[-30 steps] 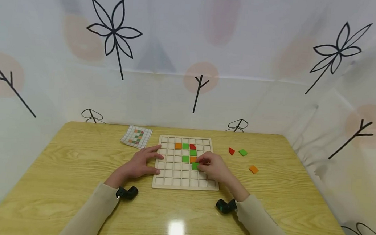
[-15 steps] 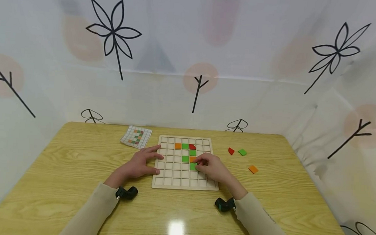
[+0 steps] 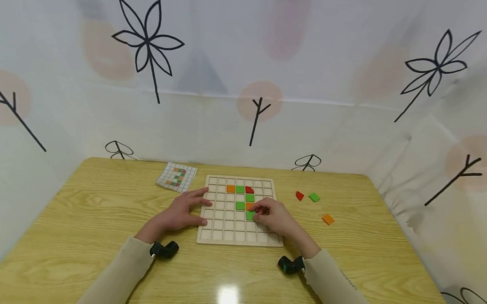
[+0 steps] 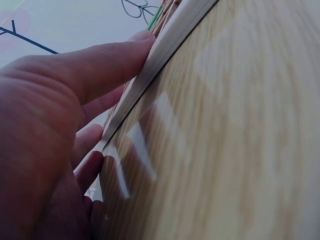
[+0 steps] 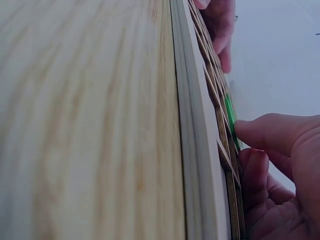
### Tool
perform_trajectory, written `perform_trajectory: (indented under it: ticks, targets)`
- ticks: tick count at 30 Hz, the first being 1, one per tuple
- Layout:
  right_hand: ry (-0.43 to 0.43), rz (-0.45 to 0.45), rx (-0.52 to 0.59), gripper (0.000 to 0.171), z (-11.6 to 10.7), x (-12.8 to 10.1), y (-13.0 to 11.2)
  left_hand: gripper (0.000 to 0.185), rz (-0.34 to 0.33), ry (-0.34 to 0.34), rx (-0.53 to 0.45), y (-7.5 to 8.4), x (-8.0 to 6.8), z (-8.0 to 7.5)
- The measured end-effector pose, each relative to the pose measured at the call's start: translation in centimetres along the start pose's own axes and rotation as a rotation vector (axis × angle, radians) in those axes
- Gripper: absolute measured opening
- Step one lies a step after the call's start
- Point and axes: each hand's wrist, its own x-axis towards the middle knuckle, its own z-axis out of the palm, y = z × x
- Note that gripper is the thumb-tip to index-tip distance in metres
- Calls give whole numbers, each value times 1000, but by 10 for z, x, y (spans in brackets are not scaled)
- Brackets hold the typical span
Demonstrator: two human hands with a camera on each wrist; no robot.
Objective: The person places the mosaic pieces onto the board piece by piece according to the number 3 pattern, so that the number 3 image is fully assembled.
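Pinching a green square tile [image 3: 250, 215], the right hand [image 3: 275, 216] is held over the wooden grid board [image 3: 221, 226] near the table's [image 3: 73, 215] middle, the tile set into a cell below the orange one [image 3: 250, 206]. The left hand [image 3: 178, 212] is laid flat, fingers straight, against the board's left edge.
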Motion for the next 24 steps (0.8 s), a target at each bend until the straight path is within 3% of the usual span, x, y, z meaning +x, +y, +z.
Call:
perform_trajectory:
  ticks: [24]
  targets:
    - [20,1,-15,13,1,-2,-1,46,4,5,15,0,1,-1]
